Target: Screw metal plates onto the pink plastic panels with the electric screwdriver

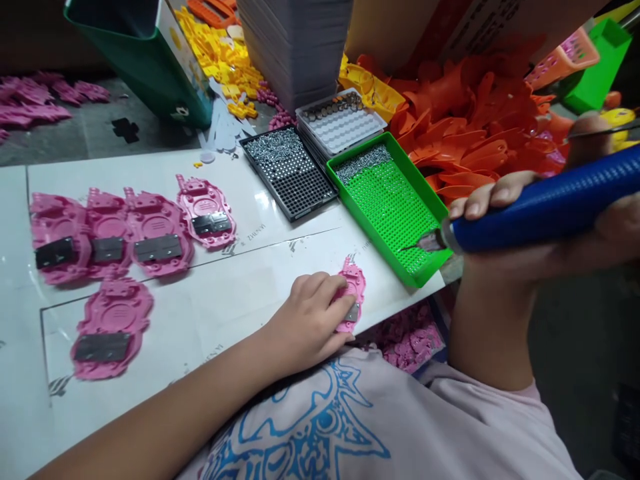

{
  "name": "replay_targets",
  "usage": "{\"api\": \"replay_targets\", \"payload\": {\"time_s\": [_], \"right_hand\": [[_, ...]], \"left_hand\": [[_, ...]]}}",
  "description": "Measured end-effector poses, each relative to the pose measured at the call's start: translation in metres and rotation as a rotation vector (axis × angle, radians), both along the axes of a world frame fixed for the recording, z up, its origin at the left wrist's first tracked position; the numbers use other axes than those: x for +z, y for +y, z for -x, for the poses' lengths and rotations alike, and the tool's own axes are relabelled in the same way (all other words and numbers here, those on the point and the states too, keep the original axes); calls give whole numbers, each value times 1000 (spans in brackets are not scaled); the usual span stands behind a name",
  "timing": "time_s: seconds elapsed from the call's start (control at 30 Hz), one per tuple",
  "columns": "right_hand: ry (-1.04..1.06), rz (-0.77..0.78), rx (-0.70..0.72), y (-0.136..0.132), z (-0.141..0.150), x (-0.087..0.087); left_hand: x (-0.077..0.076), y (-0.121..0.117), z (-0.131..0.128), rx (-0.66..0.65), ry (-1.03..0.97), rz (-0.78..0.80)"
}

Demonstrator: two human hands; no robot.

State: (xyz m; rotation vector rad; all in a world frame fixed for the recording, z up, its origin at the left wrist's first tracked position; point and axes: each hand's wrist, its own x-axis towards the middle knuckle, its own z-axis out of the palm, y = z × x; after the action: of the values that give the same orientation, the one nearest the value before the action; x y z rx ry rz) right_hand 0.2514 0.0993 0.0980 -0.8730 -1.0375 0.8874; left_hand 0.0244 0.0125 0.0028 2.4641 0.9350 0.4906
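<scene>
My left hand [313,317] is closed over a pink plastic housing [354,283] at the table's near edge, fingers across it; a dark plate shows beneath them. My right hand [555,220] is wrapped round a blue electric screwdriver [540,207] held above the table's right side. Its bit points left, over the near end of a green perforated tray [385,200] with small screws gathered at the far end. Whether a screw sits on the bit tip I cannot tell. Several more pink housings [155,230] with dark plates lie on the left.
A black perforated tray [290,177] of screws and a white blister tray [343,120] stand beside the green one. Behind are a dark green bin [150,67], yellow parts [220,53] and heaped orange parts [465,120]. Pink pieces [410,340] fill a box below the table edge.
</scene>
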Motion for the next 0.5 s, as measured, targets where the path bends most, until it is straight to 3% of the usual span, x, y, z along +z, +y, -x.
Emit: {"api": "replay_targets", "payload": {"time_s": [0.07, 0.13, 0.33, 0.5], "right_hand": [[2, -23, 214, -16, 12, -2], [46, -15, 307, -26, 22, -6], [39, 42, 397, -28, 37, -20], [32, 70, 364, -27, 40, -25]], "left_hand": [[0, 0, 0, -3, 11, 7], [0, 0, 0, -3, 17, 9], [1, 0, -1, -16, 26, 34], [1, -1, -1, -15, 39, 22]]}}
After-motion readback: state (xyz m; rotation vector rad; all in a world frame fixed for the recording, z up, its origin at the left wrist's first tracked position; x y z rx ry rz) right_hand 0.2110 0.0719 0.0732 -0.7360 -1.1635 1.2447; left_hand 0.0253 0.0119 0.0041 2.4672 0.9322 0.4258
